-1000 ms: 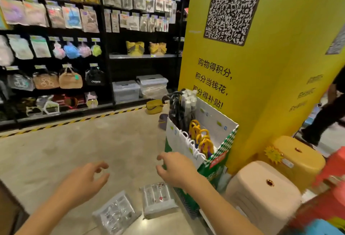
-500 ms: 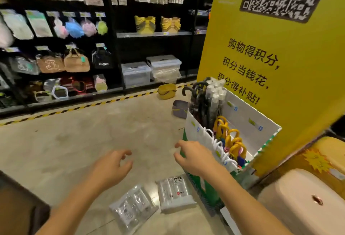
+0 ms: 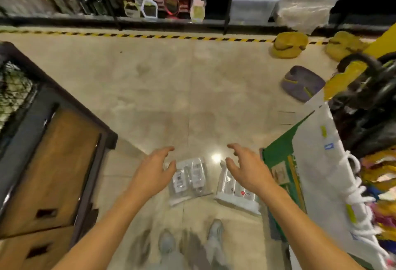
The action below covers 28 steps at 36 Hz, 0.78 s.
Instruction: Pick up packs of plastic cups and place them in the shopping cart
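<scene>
From the head camera, two clear packs lie flat on the floor [image 3: 150, 98]. The left hand [image 3: 153, 170] hovers by the left pack [image 3: 189, 180], fingers spread and holding nothing. The right hand [image 3: 246, 168] hovers over the right pack [image 3: 234, 193], spread wide, empty too. A box [image 3: 325, 162] of umbrellas stands just right of the packs.
</scene>
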Each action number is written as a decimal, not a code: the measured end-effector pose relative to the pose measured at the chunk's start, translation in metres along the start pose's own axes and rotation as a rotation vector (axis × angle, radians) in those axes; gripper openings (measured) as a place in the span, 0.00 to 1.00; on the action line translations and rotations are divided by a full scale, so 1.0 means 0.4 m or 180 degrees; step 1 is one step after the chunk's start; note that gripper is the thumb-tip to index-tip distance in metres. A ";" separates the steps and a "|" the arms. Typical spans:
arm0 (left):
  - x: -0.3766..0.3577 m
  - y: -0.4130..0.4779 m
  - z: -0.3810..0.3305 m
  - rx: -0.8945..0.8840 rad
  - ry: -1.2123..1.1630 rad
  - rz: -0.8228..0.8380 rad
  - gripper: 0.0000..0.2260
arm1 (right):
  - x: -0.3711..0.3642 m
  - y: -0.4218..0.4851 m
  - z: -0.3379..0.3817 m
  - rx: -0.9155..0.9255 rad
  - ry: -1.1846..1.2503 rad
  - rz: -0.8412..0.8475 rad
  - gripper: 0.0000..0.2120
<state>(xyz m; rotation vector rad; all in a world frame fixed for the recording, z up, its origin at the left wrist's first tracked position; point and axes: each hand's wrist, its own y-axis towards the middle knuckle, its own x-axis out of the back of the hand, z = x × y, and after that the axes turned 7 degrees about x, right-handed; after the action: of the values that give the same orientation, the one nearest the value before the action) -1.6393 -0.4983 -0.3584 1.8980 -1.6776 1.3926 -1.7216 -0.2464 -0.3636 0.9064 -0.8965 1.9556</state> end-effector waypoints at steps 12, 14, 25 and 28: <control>-0.510 0.414 0.415 0.0671 0.0118 0.0300 0.23 | -0.633 0.372 -0.361 -0.0278 0.0504 0.0354 0.23; -0.625 0.482 0.497 0.0716 0.0096 0.0297 0.24 | -0.768 0.427 -0.439 -0.0282 0.0514 0.0451 0.23; -1.200 0.726 0.931 0.1163 0.0012 0.0606 0.33 | -1.375 0.623 -0.782 -0.0192 0.0534 0.0887 0.29; -1.288 0.757 1.008 0.1175 -0.0487 0.0575 0.35 | -1.461 0.645 -0.823 -0.0143 0.0745 0.0963 0.31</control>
<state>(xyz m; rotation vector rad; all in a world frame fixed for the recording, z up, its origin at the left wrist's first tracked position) -1.6479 -0.5536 -1.0769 2.1365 -1.8010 1.7722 -1.7776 -0.2951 -1.0783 0.5233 -0.9781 2.2327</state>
